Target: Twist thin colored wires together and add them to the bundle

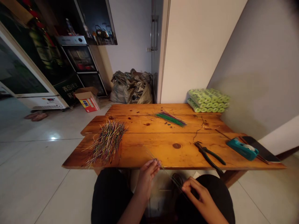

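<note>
Thin wires (174,179) stretch between my two hands, just off the table's front edge. My left hand (150,169) pinches their upper left end near the edge. Lower right, above my knee, my right hand (195,190) has its thumb and finger closed on the other end. A big tangled heap of multicoloured wires (108,140) lies on the left of the wooden table (144,149). Farther back is a smaller, straighter bundle of green and purple wires (171,119). Pliers with dark handles (209,155) rest at the right, jaws slightly apart.
A teal tape dispenser (243,148) and a dark flat device (261,149) lie at the table's right end. Green-wrapped rolls (207,100) are stacked at the back right. Beyond the table are grey bags (132,87) and an open carton (88,100) on the floor.
</note>
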Available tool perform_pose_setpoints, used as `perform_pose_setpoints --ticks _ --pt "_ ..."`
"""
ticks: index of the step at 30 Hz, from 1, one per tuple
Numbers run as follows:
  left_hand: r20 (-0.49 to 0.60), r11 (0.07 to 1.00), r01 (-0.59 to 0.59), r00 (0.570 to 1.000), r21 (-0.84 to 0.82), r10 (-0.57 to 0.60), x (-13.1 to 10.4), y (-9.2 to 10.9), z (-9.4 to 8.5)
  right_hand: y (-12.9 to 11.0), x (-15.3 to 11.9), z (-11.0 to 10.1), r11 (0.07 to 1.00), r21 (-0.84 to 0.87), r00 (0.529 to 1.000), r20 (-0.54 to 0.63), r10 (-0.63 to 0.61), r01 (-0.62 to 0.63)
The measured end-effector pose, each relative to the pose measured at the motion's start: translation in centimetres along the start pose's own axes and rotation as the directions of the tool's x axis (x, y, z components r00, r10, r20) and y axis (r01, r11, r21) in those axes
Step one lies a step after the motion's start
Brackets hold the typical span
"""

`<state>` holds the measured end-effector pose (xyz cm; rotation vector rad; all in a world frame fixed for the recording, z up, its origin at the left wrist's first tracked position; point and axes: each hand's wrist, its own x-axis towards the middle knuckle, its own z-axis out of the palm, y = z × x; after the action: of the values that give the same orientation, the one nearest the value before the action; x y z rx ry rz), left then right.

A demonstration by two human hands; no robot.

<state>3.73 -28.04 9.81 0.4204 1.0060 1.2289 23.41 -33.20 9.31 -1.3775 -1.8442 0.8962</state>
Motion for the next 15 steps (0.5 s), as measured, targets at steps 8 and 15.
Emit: perform_pose_setpoints --ticks 8,15 --pt "0.013 0.999 -0.019 1.0 0.047 0.019 -0.3 -1.2 0.0 0.5 -0.4 0.7 0.998 -0.032 0.999 0.0 0.048 -0.048" --pt "0.107 0.986 -0.039 0.994 0.164 0.021 -0.3 -1.8 0.4 -0.1 0.0 -0.2 0.97 0.141 0.978 0.088 0.187 -0.199"
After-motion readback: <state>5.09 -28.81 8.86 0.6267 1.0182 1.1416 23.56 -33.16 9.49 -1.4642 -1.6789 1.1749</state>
